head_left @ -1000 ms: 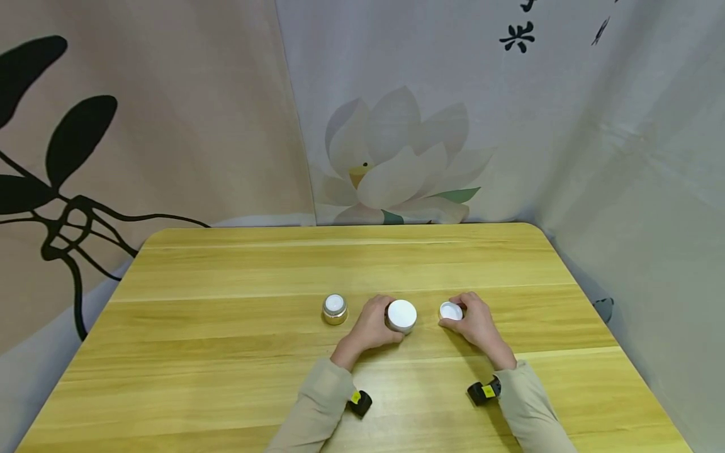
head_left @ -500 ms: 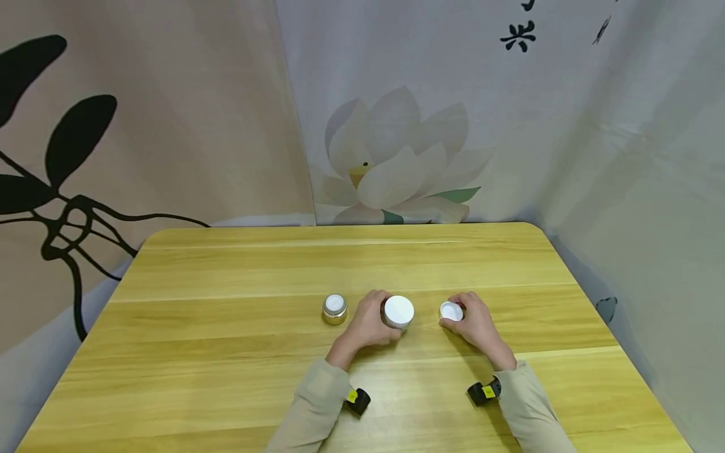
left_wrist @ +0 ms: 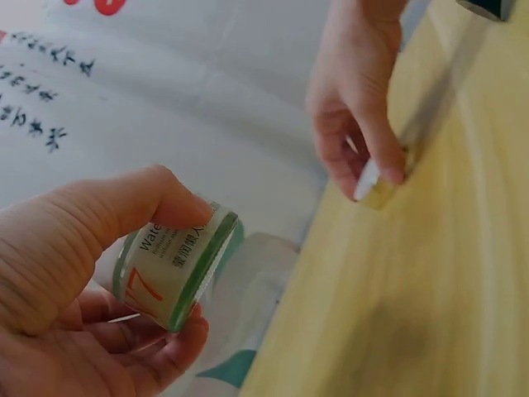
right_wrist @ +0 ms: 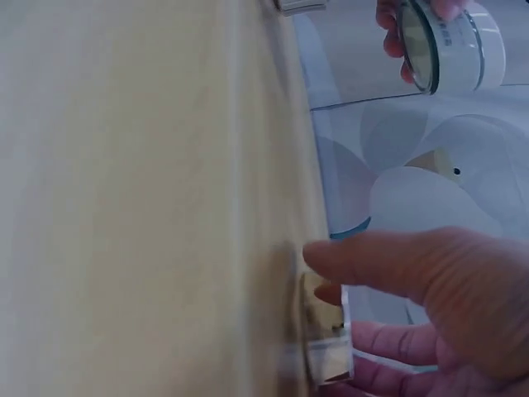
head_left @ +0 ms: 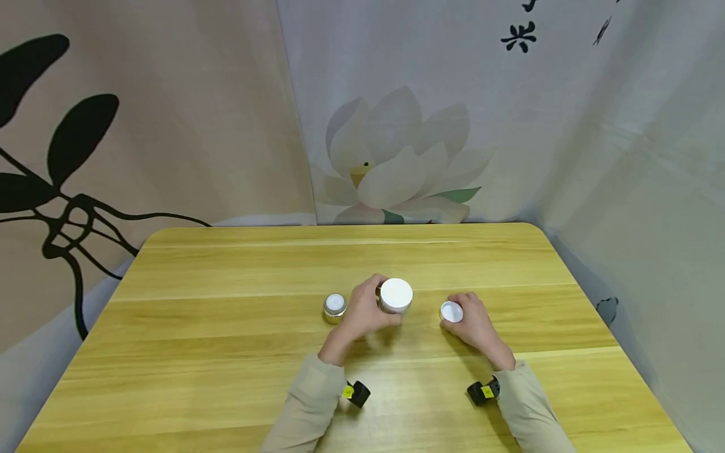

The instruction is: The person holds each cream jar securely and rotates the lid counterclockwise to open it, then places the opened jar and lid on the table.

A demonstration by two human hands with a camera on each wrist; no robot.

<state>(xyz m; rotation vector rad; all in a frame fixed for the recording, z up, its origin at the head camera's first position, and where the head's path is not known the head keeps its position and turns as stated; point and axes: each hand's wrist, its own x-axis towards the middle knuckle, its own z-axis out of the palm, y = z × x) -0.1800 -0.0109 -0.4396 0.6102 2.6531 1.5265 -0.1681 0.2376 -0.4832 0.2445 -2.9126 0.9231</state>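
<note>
My left hand grips a white-topped jar by its side and holds it above the table, its shadow below. Pale, with green edges and a red 7 on the label, the jar lies tilted between thumb and fingers in the left wrist view. My right hand pinches a small gold-sided lid on the table, its white inside facing up. That lid shows its shiny gold side in the right wrist view. Just left of my left hand stands a small gold jar with a white top.
The light wooden table ends at a rounded back edge. Behind it hangs a pale cloth printed with a lotus and black leaves. Black devices with yellow marks sit at the left wrist and right wrist.
My left hand has raised the white-topped jar and carried it slightly back and to the left. My right hand and the lid have stayed in place.
</note>
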